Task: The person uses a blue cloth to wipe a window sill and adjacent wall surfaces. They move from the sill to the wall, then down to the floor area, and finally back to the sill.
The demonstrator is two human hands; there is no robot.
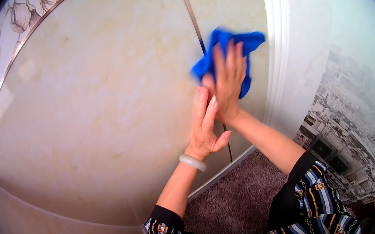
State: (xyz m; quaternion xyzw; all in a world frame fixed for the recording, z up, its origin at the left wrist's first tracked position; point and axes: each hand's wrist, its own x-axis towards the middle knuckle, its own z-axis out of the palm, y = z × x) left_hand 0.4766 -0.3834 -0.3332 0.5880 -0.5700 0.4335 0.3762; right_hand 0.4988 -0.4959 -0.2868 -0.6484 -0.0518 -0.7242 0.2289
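Note:
A bright blue cloth (251, 41) lies spread against the pale, marbled wall panel (95, 96), across a thin metal strip (191, 12). My right hand (228, 76) presses it there with a flat palm and outstretched fingers, slightly smeared by motion. The cloth's corners stick out around the hand. Just left of and below it is my left hand (205, 126), fingers extended and thumb apart, holding nothing. Its fingertips are close to my right hand's wrist and thumb; whether they touch the panel I cannot tell. A pale bangle (193, 162) circles my left wrist.
White moulding (278, 24) runs up the right of the panel. Beyond it, a side wall carries a grey printed picture (345, 129). Dark purplish carpet (236, 198) lies below, along a pale baseboard. A flower-patterned area (20, 18) shows at upper left.

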